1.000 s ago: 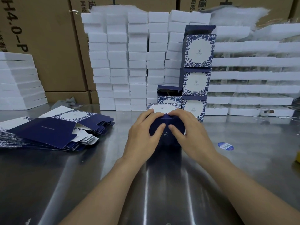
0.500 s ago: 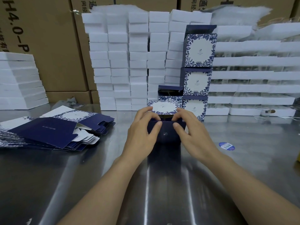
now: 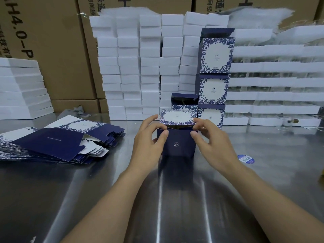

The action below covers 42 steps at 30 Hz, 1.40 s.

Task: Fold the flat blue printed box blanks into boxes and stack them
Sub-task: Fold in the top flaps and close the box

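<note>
Standing upright on the surface [image 3: 175, 199], the half-formed box [image 3: 178, 145] sits between my fingers: left hand [image 3: 149, 139] and right hand [image 3: 212, 139] each pinch an upper corner, with the printed flap [image 3: 177, 117] raised just beyond them. I judge I'm squaring its open mouth. Next comes a level two-handed lift onto the stacked boxes [image 3: 214, 88] beyond my right fingers.

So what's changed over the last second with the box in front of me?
The left hand and right hand slid apart from the top of the box to its upper corners, which they now pinch; its dark front now shows. The box stayed put; the flat blanks and stacked boxes too.
</note>
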Motion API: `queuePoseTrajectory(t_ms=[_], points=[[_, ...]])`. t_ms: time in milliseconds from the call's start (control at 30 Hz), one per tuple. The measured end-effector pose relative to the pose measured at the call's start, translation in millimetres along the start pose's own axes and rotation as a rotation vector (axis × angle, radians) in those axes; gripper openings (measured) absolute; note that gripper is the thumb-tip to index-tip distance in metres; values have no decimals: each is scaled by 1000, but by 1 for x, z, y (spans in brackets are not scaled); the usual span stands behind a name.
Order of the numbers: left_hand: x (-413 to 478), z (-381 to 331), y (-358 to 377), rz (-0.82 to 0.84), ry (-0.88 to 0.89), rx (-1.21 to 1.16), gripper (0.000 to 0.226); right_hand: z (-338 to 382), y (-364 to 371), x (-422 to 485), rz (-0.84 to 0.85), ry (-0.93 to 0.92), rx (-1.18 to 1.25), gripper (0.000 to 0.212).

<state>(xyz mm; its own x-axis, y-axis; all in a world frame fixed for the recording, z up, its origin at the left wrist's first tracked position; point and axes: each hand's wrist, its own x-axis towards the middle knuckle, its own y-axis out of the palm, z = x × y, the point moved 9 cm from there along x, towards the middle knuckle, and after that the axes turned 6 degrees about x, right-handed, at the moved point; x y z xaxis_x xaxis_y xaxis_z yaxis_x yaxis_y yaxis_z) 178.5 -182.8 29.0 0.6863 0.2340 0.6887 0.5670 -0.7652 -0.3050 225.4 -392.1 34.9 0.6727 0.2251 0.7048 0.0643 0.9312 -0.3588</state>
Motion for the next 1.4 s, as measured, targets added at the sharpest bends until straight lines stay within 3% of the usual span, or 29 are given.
queuePoseTrajectory(t_ms=[200,333,533,700,833,1033,1133,1267,1400], points=[[0,1,1,5,-7,-74,21,-8,-5,1,-21,21,26,11],[-2,5,7,50,-44,-52,49,-2,-2,-1,4,-7,-11,37],[-2,0,-3,-56,1,75,29,7,0,0,9,-79,-80,30],[-3,-2,-4,-81,-9,81,32,11,2,0,22,-76,-68,34],[-3,1,-10,-139,-57,34,45,17,4,0,59,-55,3,61],[-5,-11,-26,-320,-83,-12,37,45,24,-4,164,-252,-232,72],[-5,-26,-32,-363,-36,56,41,63,32,-10,127,-408,-363,82],[-7,-52,-29,-314,88,197,47,75,36,-19,75,-526,-380,99],[-6,-71,-8,-134,220,31,56,75,41,-21,91,-492,-358,108]])
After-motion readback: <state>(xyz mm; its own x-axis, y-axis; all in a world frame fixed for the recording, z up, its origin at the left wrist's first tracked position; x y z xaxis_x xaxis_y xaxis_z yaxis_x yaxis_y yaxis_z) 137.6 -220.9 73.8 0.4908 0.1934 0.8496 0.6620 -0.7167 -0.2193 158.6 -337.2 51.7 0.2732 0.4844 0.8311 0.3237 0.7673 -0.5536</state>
